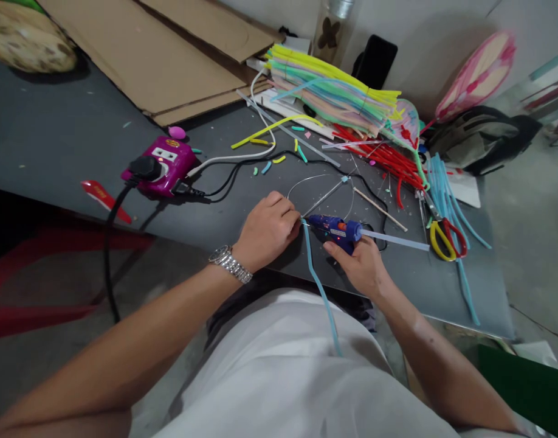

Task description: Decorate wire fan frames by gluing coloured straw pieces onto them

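Note:
My left hand (267,228), with a metal watch on its wrist, is closed in a pinch at the near end of a thin wire loop (320,177) lying on the dark table (55,140). A light blue strip (320,286) starts at that pinch and hangs down over the table edge onto my lap. My right hand (358,261) grips a blue hot glue gun (336,228), its nozzle pointing left at the pinched spot. A clear glue stick (395,240) sticks out of the gun's back.
A purple power strip (163,164) with plugged cables sits at the left. Bundles of yellow, green and red strips (334,88) lie at the back, with blue strips and yellow-and-red scissors (445,237) at the right. Cardboard sheets (169,55) cover the far side.

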`<state>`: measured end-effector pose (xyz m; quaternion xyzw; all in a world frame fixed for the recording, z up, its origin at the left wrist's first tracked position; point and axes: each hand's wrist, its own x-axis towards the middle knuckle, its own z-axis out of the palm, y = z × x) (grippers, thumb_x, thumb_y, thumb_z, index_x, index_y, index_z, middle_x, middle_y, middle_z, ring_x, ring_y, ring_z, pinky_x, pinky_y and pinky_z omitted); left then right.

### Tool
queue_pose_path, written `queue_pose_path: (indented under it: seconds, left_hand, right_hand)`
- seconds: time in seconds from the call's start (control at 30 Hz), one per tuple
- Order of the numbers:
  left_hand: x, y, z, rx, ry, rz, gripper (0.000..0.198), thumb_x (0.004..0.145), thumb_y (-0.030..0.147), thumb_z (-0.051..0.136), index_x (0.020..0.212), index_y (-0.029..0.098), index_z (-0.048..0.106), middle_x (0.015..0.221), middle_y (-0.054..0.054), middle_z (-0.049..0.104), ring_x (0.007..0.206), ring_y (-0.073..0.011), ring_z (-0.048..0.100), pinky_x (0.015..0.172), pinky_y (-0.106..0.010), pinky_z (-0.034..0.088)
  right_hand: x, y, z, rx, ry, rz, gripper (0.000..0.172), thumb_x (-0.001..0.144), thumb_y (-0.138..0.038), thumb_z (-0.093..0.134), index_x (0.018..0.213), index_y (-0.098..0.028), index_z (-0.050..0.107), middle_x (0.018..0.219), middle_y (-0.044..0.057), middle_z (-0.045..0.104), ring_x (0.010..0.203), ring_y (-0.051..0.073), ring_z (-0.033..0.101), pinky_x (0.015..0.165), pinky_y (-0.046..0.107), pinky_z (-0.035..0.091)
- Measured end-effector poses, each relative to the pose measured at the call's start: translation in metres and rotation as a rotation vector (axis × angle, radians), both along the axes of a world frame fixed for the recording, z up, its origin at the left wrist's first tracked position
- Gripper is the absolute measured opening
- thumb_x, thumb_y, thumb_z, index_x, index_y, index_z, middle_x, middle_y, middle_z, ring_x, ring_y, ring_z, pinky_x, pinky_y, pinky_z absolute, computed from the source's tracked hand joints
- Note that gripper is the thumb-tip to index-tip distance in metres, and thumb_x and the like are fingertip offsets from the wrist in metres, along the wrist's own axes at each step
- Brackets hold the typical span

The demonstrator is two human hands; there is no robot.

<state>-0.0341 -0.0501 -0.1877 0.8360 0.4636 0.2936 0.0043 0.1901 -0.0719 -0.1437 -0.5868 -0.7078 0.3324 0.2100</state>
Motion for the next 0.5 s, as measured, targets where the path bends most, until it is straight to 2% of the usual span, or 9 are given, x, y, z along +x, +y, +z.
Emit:
queue_pose_path:
  seconds: [0.17,0.37,0.5]
  left_hand:
    - [0.0003,0.0004,0.0004,-0.007,-0.022,0.002,0.013,0.091,0.015,0.06,0.085,0.014,0.072,0.087,-0.011,0.068,0.089,-0.0264,0.054,0.076,-0.04,0.051]
    - [0.0003,0.0003,0.0009,-0.004,-0.019,0.0,0.018,0.092,0.011,0.056,0.084,0.014,0.071,0.085,-0.011,0.068,0.088,-0.026,0.054,0.076,-0.041,0.051]
    - [0.0005,-0.0001,0.0012,0.007,-0.007,0.008,0.019,0.093,0.012,0.055,0.083,0.014,0.071,0.084,-0.011,0.068,0.087,-0.0258,0.054,0.076,-0.04,0.051]
  right_hand:
    - [-0.001,0.001,0.0021,-0.022,0.02,0.006,0.038,0.088,-0.049,0.064,0.103,-0.016,0.077,0.085,0.005,0.075,0.082,0.024,0.067,0.083,0.036,0.053]
    - [-0.0029,0.0031,0.0026,-0.013,0.055,0.018,0.038,0.088,-0.047,0.064,0.108,-0.017,0.076,0.089,0.006,0.076,0.088,0.026,0.069,0.087,0.037,0.054]
    - [-0.0032,0.0035,0.0035,-0.029,0.041,0.019,0.038,0.087,-0.048,0.064,0.104,-0.016,0.076,0.091,0.007,0.076,0.091,0.027,0.069,0.087,0.038,0.054]
